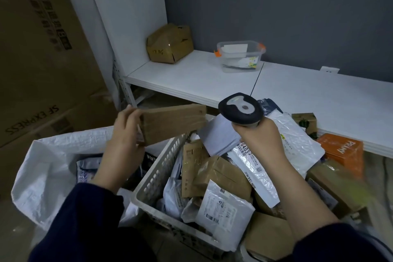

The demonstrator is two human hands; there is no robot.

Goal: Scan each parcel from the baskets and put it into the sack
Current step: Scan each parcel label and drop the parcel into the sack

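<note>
The brown parcel (173,123) is held up over the edge where the basket (157,174) meets the sack (42,168), level with the scanner (241,109), probably so its label can be read. The left hand (125,132) grips one end, fingers curled round it. The right hand (259,136) is wrapped round the scanner handle; the sack mouth lies open below

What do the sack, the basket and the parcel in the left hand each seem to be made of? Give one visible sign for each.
Sack: probably woven plastic, white, slightly glossy; a fine weave shows on its folds.
Basket: moulded plastic, pale and matt; rows of slots pierce its wall.
Parcel: brown cardboard, matt; flat stiff faces, perhaps clear tape across.
</note>
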